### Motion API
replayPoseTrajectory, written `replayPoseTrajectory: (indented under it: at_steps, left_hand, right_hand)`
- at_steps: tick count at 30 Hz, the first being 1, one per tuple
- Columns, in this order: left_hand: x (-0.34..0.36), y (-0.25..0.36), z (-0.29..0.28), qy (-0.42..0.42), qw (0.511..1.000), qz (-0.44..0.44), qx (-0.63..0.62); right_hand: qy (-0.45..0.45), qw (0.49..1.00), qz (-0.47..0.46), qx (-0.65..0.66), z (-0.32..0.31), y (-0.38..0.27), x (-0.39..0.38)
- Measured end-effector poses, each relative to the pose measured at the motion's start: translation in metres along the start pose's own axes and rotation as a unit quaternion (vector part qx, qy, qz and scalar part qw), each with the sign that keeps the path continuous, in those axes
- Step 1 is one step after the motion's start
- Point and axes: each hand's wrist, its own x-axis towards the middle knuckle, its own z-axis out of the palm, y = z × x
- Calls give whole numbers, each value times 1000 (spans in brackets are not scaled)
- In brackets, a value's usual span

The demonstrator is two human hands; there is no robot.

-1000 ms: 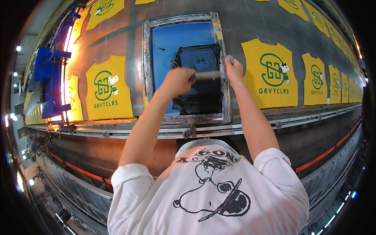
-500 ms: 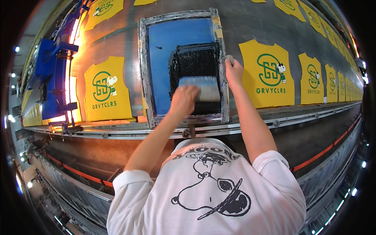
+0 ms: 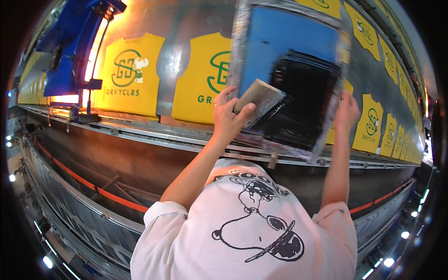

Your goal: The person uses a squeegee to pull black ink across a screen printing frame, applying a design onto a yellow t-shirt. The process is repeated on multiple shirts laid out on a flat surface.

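My left hand (image 3: pixel 232 112) grips a squeegee (image 3: pixel 261 98) with a pale wooden handle, its blade smeared black, at the lower left of the screen frame, fingers reaching to the frame's edge. My right hand (image 3: pixel 346 108) is closed on the frame's right side. The metal screen frame (image 3: pixel 240 42), with blue mesh (image 3: pixel 289 32) and a thick patch of black ink (image 3: pixel 305 105), sits askew over the printing bed. Yellow shirt pieces with green logos and white dog prints (image 3: pixel 133 70) lie beside and under it.
A blue machine (image 3: pixel 74 56) with a glowing heater stands at the left on the metal bed (image 3: pixel 172 60). More yellow pieces (image 3: pixel 372 123) run along the right. A metal rail (image 3: pixel 154 133) edges the bed, with an orange strip (image 3: pixel 116 198) below and grey panels nearer me.
The screen frame has shifted right in view and slants, uncovering a yellow piece at its left. My left hand has carried the squeegee from the inked patch to the frame's left side.
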Motion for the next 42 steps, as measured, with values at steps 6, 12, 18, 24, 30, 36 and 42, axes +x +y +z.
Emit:
replayPoseTrajectory:
  at_steps: [6, 12, 18, 24, 30, 36, 42]
  left_hand:
    - [-15, -20, 104, -238, 801, -299, -461]
    - [-28, 38, 184, -424, 737, -289, -439]
    - [-62, 99, 206, -560, 719, -219, -348]
    - [-82, 136, 193, -656, 649, -187, -337]
    - [-112, 164, 180, -675, 676, -136, -262]
    - [-148, 173, 159, -624, 713, -155, -279]
    - [-209, 152, 123, -484, 760, -217, -374]
  right_hand:
    - [183, 976, 83, 81, -165, 6, -57]
    - [404, 904, 141, -17, -267, 51, -161]
    - [526, 820, 205, -90, -344, 62, -286]
    - [610, 740, 260, -115, -367, 75, -363]
    - [629, 729, 268, 8, -373, 139, -395]
    - [500, 796, 300, 163, -397, 228, -391]
    - [299, 894, 267, 200, -381, 300, -363]
